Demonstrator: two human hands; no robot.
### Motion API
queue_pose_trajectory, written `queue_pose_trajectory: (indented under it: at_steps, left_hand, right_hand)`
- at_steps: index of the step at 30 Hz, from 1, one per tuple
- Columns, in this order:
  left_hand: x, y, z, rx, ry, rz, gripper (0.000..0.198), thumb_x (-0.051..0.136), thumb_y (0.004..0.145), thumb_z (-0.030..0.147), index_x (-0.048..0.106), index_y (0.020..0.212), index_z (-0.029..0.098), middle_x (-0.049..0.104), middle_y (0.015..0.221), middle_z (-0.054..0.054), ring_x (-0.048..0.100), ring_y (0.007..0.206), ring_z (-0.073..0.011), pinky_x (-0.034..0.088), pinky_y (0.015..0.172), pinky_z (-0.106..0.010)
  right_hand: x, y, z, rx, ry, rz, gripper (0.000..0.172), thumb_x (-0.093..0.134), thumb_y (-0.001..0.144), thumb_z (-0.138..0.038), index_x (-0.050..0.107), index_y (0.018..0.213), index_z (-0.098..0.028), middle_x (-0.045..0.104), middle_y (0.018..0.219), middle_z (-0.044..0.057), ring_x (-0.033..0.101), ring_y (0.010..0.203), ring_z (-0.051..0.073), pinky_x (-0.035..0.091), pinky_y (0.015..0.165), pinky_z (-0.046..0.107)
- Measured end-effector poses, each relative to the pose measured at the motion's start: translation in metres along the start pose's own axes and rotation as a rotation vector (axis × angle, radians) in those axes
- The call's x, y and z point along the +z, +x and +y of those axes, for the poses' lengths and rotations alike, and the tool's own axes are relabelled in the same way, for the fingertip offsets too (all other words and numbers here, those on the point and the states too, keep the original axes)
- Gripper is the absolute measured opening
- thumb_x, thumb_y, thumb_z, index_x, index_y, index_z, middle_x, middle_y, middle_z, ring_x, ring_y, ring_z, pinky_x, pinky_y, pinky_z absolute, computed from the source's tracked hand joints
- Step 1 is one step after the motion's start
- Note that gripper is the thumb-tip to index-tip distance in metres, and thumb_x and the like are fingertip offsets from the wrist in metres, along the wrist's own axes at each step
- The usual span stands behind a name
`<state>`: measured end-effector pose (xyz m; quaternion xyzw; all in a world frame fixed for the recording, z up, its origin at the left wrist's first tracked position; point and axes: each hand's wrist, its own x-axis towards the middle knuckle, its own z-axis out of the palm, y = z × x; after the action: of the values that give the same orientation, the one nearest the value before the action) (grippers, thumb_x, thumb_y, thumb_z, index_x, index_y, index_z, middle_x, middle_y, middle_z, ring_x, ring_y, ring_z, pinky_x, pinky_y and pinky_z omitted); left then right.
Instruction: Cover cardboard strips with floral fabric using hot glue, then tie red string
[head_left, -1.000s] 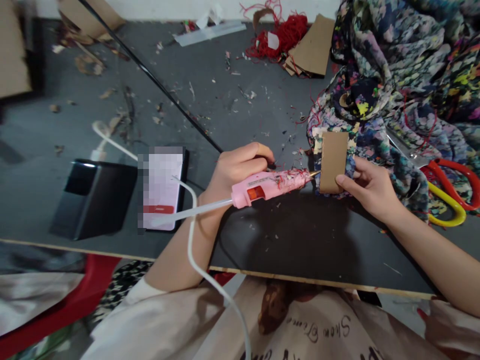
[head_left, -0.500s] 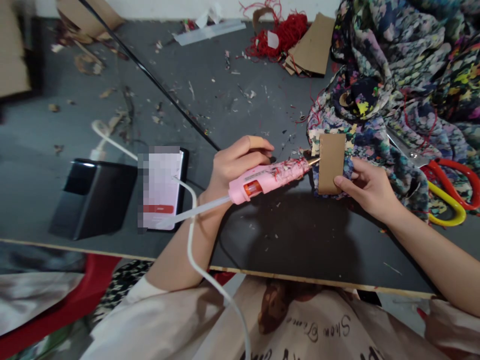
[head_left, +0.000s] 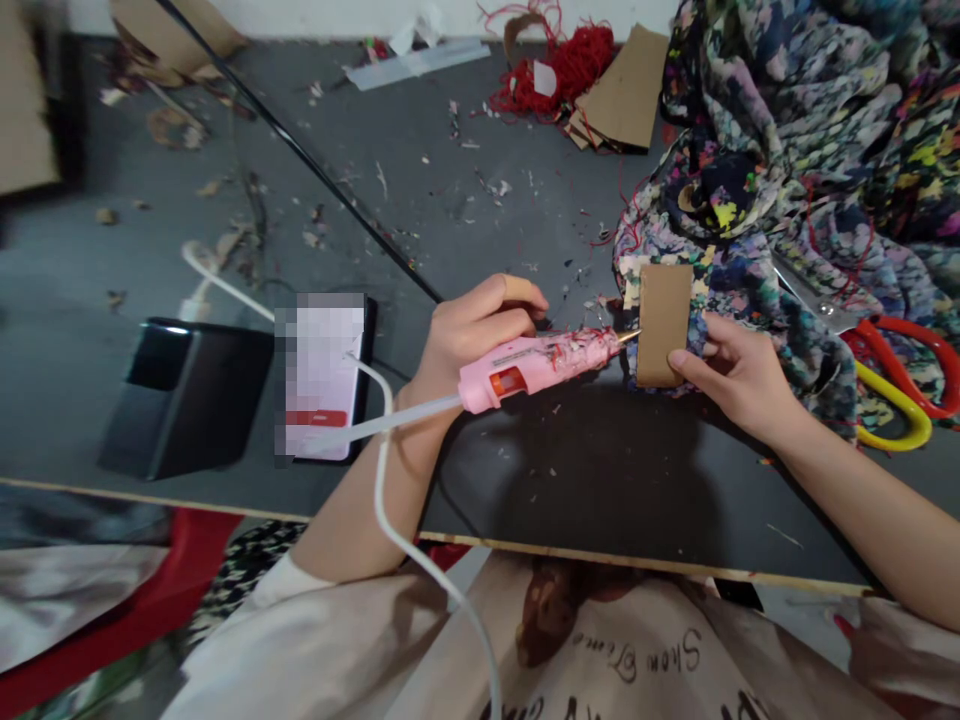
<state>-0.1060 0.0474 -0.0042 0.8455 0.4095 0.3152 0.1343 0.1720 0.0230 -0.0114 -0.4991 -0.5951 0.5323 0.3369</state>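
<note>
My left hand (head_left: 480, 320) is closed around a pink hot glue gun (head_left: 517, 368), with a clear glue stick (head_left: 405, 413) poking out of its back end. Bits of red thread cling to the gun's front. Its metal tip points right, at the left edge of a brown cardboard rectangle (head_left: 664, 320). The cardboard lies on a small piece of floral fabric (head_left: 632, 290), which shows around its edges. My right hand (head_left: 739, 375) pinches the cardboard and fabric at the lower right, thumb on top and fingers partly hidden behind.
Floral cloth (head_left: 795, 130) is heaped at right, with red-and-yellow-handled scissors (head_left: 892, 370) on it. Cardboard pieces (head_left: 626, 95) and red thread (head_left: 585, 65) lie at the back. A phone (head_left: 330, 370) and a black box-like object (head_left: 187, 395) sit left. A white cord (head_left: 382, 500) crosses my left forearm.
The glue gun has shifted very slightly, its tip now a little lower along the cardboard's left edge. My right hand and the cardboard stay almost still.
</note>
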Motion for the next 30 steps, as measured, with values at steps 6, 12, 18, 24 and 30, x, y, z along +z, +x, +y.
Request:
queue_pose_trajectory:
  at_steps: [6, 12, 18, 24, 30]
  left_hand:
    - [-0.0021, 0.0014, 0.0008, -0.029, -0.029, -0.051, 0.033, 0.049, 0.093, 0.024, 0.054, 0.062, 0.017, 0.07, 0.091, -0.004, 0.064, 0.075, -0.0123, 0.051, 0.064, -0.023]
    - [-0.0027, 0.0014, 0.0028, 0.029, -0.03, -0.052, 0.037, 0.049, 0.096, 0.025, 0.052, 0.06, 0.017, 0.069, 0.089, -0.005, 0.064, 0.071, -0.0112, 0.048, 0.06, -0.023]
    - [-0.0028, 0.0022, 0.0029, 0.071, -0.005, -0.089, 0.043, 0.046, 0.098, 0.03, 0.05, 0.058, 0.016, 0.07, 0.088, -0.004, 0.064, 0.07, -0.0101, 0.046, 0.058, -0.021]
    - [-0.0028, 0.0021, 0.0034, 0.139, 0.03, -0.075, 0.043, 0.046, 0.099, 0.026, 0.049, 0.058, 0.016, 0.07, 0.087, -0.004, 0.064, 0.068, -0.0087, 0.044, 0.056, -0.02]
    - [-0.003, 0.0014, 0.0001, 0.139, 0.048, -0.114, 0.045, 0.046, 0.099, 0.031, 0.049, 0.057, 0.016, 0.071, 0.088, -0.003, 0.064, 0.068, -0.009, 0.044, 0.057, -0.021]
  right_hand:
    - [0.0012, 0.0002, -0.0019, 0.014, 0.038, 0.016, 0.013, 0.068, 0.077, -0.031, 0.061, 0.08, -0.02, 0.047, 0.062, -0.002, 0.05, 0.058, 0.012, 0.043, 0.051, 0.024]
    - [0.0019, 0.0005, -0.0037, 0.016, 0.082, 0.031, 0.013, 0.07, 0.076, -0.03, 0.06, 0.08, -0.021, 0.052, 0.063, -0.003, 0.056, 0.058, 0.013, 0.049, 0.052, 0.025]
    - [0.0018, 0.0006, -0.0032, 0.042, 0.122, 0.041, 0.014, 0.07, 0.076, -0.029, 0.063, 0.085, -0.021, 0.057, 0.064, -0.002, 0.058, 0.058, 0.014, 0.051, 0.052, 0.026]
    - [0.002, 0.0007, -0.003, 0.019, 0.162, 0.048, 0.02, 0.073, 0.077, -0.032, 0.067, 0.093, -0.022, 0.067, 0.073, -0.001, 0.063, 0.061, 0.015, 0.054, 0.054, 0.027]
    - [0.0014, 0.0012, 0.0043, 0.0, 0.24, 0.086, 0.027, 0.075, 0.079, -0.043, 0.067, 0.097, -0.024, 0.071, 0.077, -0.001, 0.069, 0.07, 0.016, 0.059, 0.064, 0.028]
